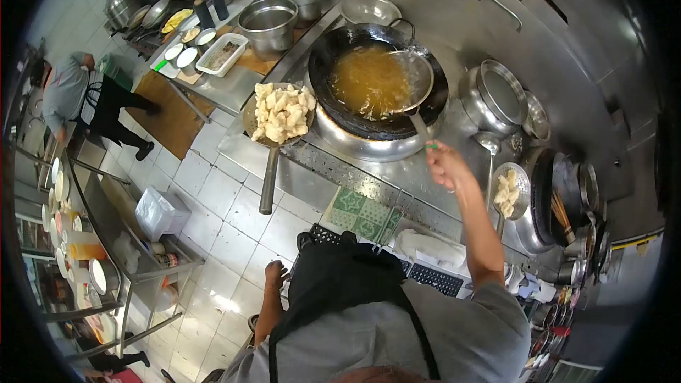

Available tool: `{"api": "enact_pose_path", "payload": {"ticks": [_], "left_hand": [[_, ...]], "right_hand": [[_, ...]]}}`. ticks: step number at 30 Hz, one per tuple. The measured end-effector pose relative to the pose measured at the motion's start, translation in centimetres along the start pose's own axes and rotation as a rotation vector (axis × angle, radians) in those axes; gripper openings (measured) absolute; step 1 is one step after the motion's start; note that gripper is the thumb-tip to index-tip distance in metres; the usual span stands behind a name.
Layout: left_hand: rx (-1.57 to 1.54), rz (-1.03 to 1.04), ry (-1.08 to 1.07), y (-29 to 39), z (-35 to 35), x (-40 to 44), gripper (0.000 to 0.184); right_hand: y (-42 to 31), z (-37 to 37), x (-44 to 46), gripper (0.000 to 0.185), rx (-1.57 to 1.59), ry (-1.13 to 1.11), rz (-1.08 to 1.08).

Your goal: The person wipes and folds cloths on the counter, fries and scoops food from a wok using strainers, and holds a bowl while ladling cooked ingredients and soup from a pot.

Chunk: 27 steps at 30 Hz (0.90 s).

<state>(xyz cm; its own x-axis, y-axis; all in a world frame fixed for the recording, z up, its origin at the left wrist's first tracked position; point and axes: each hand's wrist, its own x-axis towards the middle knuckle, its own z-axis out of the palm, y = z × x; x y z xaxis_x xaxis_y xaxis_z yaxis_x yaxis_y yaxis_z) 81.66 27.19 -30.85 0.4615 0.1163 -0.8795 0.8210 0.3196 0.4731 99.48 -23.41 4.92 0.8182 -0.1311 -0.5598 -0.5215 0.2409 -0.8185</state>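
My right hand [448, 164] is closed round the handle of a skimmer [420, 78]. The skimmer's round head lies in the right side of a black wok [323, 78], partly over the brown oil [365, 85], where small bits float. My left hand [277, 272] hangs low beside my black apron [333, 276], holding nothing, its fingers loosely apart. To the left of the wok, a ladle-shaped strainer [268, 183] rests at the stove's edge with its handle toward me, heaped with pale fried pieces [284, 113].
Right of the wok stand metal bowls [489, 99], a ladle [489, 143], a second strainer [521, 183] with a few pale pieces, and another wok [543, 206]. At upper left are steel pots [268, 25] and a white tray [222, 54]. A person [78, 92] stands far left.
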Motion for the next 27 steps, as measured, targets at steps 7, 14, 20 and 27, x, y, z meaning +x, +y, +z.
{"api": "enact_pose_path", "payload": {"ticks": [7, 14, 20, 27], "left_hand": [[-0.180, -0.094, 0.075, -3.1, -3.5, -1.1, 0.021], [-0.151, -0.076, 0.062, 0.6, -3.2, -1.3, 0.020], [0.241, 0.226, -0.045, 2.8, -5.4, -1.4, 0.018], [0.749, 0.247, -0.006, 1.3, -8.8, -4.3, 0.018]], "right_hand": [[2.1, 2.4, 2.4, 0.020, 0.284, -0.255, 0.036], [3.4, 4.8, 5.5, 0.024, 0.512, -0.429, -0.019], [2.1, 3.4, 5.1, 0.027, 0.728, -0.557, -0.113], [-7.9, -13.7, -1.8, 0.032, 0.506, 0.055, -0.590]]}}
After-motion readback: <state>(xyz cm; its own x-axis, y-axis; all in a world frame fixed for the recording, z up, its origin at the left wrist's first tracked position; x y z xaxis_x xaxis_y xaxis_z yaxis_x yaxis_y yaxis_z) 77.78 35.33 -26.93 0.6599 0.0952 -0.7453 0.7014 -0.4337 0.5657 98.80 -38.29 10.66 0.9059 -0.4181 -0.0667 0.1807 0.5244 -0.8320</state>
